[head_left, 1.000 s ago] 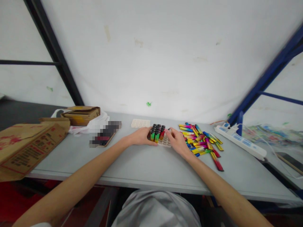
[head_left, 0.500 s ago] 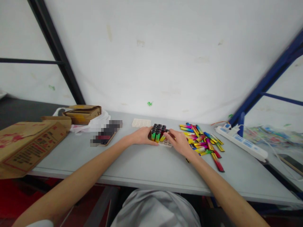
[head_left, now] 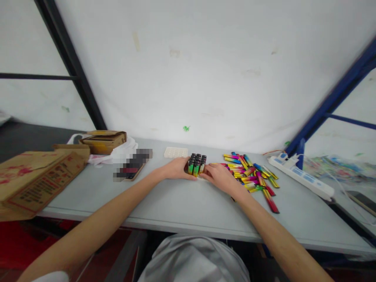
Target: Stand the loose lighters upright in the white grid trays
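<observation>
A block of upright lighters (head_left: 197, 160) with black tops and shiny green and yellow bodies stands in rows on the table. Beneath them a pale tray shows only as a thin edge, mostly covered by my right hand. My left hand (head_left: 177, 168) is wrapped round the left side of the block, with the thumb along the front. My right hand (head_left: 219, 175) is closed, its curled fingertips against the lighter at the front right corner. Right of it lies a loose pile of lighters (head_left: 249, 171) in metallic gold, pink, red and blue.
Behind my left hand lies another pale tray with holes (head_left: 175, 152). To the left are a phone (head_left: 133, 166), a white plastic bag (head_left: 126, 148), a small carton (head_left: 104, 142) and a large cardboard box (head_left: 44, 178). A power strip (head_left: 301, 177) lies at the right.
The tilted lighter at the right front now stands upright among the others. My right hand has lowered and its fingers have curled in closer. My left hand stays in place.
</observation>
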Available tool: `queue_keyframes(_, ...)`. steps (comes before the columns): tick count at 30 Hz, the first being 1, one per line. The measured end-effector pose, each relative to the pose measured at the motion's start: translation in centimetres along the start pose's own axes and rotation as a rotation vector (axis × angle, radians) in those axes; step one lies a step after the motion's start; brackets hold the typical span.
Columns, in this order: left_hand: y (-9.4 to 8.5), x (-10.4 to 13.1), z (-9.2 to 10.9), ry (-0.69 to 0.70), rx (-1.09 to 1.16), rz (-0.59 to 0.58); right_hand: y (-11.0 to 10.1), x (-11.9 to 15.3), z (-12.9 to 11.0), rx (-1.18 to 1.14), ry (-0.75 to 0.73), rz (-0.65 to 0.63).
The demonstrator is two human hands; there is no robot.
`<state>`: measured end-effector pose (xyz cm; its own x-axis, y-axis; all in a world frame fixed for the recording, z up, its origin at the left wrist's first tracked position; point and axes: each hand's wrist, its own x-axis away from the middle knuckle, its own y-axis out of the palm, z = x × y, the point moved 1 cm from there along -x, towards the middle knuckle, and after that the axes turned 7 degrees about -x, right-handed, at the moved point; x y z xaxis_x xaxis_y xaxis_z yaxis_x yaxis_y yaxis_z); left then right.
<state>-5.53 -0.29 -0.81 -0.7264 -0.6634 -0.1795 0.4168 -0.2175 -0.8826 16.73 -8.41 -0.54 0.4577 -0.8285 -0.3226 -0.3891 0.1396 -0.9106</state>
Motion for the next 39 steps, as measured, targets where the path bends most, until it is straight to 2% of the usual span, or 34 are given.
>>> queue_keyframes(3,0.1,0.0,-0.1,-0.003,-0.008,-0.001,-0.8,0.3,0.5,-0.111,-0.048,-0.001)
queue_keyframes(5,0.1,-0.1,-0.2,-0.007,-0.016,0.001,-1.8,0.8,1.7,-0.149,-0.046,0.071)
queue_keyframes(8,0.2,-0.1,-0.3,-0.011,-0.026,-0.003,-2.9,1.9,4.4,-0.079,0.007,0.165)
queue_keyframes(12,0.1,-0.1,-0.3,-0.021,-0.025,-0.002,-2.3,3.2,8.0,-0.017,0.086,0.044)
queue_keyframes(16,0.1,-0.1,-0.2,-0.017,-0.024,0.003,-1.4,3.4,9.9,0.036,0.151,-0.012)
queue_keyframes(25,0.0,0.0,0.0,-0.023,-0.022,-0.001,-1.8,2.4,10.2,0.031,0.177,-0.046)
queue_keyframes(30,0.0,0.0,0.0,-0.023,-0.033,-0.007,-1.8,2.5,10.0,0.003,0.225,-0.001)
queue_keyframes(34,0.0,-0.1,-0.1,-0.02,-0.025,-0.002,-2.5,2.2,8.8,0.005,0.285,0.131)
queue_keyframes(39,0.1,-0.1,-0.4,-0.018,-0.018,0.012,-3.8,1.8,7.2,-0.257,0.344,0.38)
